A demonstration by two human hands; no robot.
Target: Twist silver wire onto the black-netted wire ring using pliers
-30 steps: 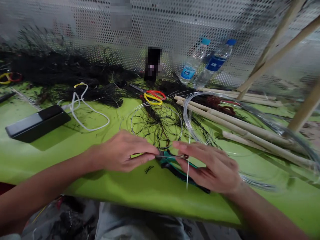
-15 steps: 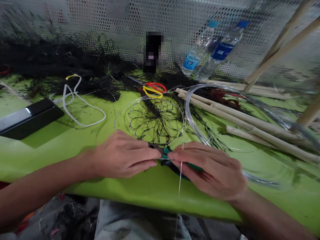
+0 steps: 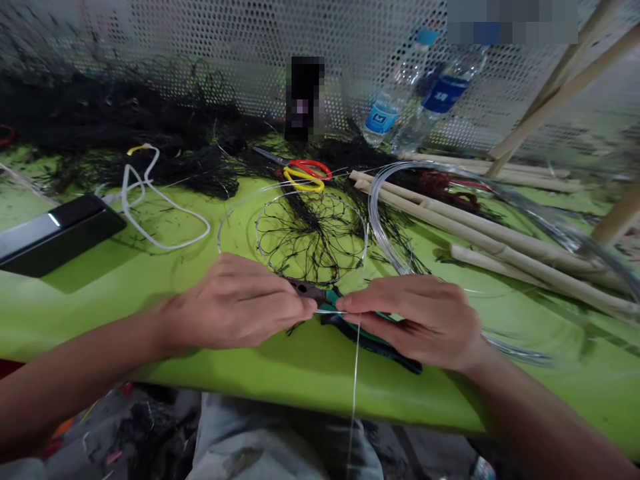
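Between my two hands runs a thin silvery wire (image 3: 330, 311), and one length of it hangs down past the table's front edge. The fingers of my left hand (image 3: 250, 303) pinch it from the left. My right hand (image 3: 420, 320) pinches it between thumb and forefinger on the right. Beneath the hands lie pliers (image 3: 329, 296) with green and black handles, resting on the green table (image 3: 240, 373) and partly covered by my fingers. Just beyond them is a wire hoop (image 3: 257, 230) with black netting (image 3: 317, 230) spread across it.
Red-and-yellow-handled scissors (image 3: 305, 175) lie behind the hoop. A coil of wire (image 3: 376, 220) and bamboo sticks (image 3: 480, 237) are at right. Two water bottles (image 3: 383, 117) stand against the perforated panel (image 3: 200, 40). A white cord (image 3: 175, 247) and a dark box (image 3: 60, 230) are at left.
My right hand has turned a little and risen, showing more of the pliers' black handle. The wire's hanging end has shifted slightly left and no longer stands above my fingers.
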